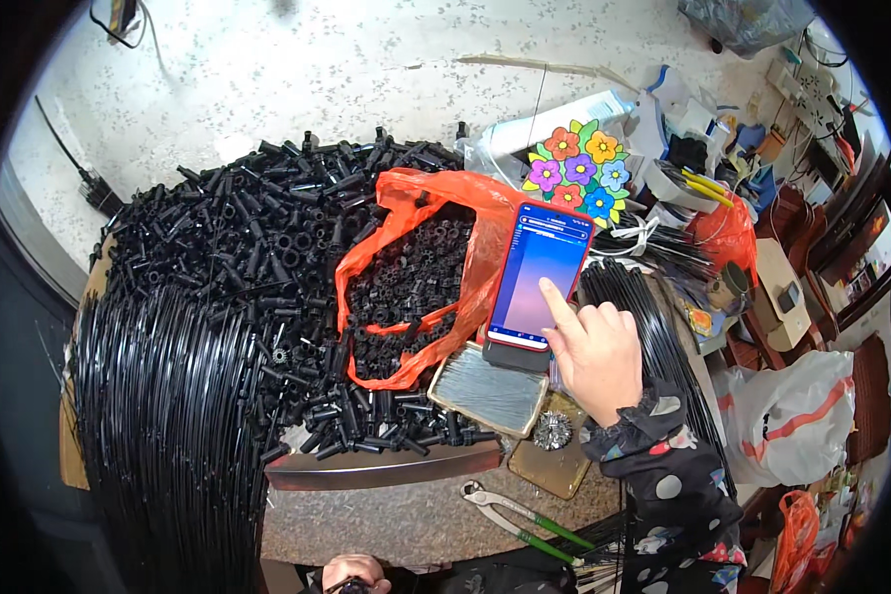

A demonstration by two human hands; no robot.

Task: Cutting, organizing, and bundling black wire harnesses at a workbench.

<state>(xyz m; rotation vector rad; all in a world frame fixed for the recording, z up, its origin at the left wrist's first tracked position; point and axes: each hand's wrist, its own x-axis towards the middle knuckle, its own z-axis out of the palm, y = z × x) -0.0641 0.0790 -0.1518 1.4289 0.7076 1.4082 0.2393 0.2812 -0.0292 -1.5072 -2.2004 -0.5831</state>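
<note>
My right hand [606,354] reaches over the table, its index finger stretched out onto the screen of a red-edged phone [540,272]. Its other fingers are loosely curled, with nothing in them. The lit phone leans upright on a dark stand [515,356]. At the lower edge, my left hand [352,568] is partly cut off, its fingers closed around something dark that I cannot make out. Below the phone lies a shallow box of thin grey wires [490,389]. Beside that box sits a small heap of silvery metal pieces [552,430] on a brownish plate [547,465].
Black plastic tubes [238,228] pile up across the table. Small black rings fill an orange-red bag [406,180]. Long black rods [158,376] hang over the left side. Green-handled pincers [525,522] lie near the front edge, and a white bag [792,411] stands at right.
</note>
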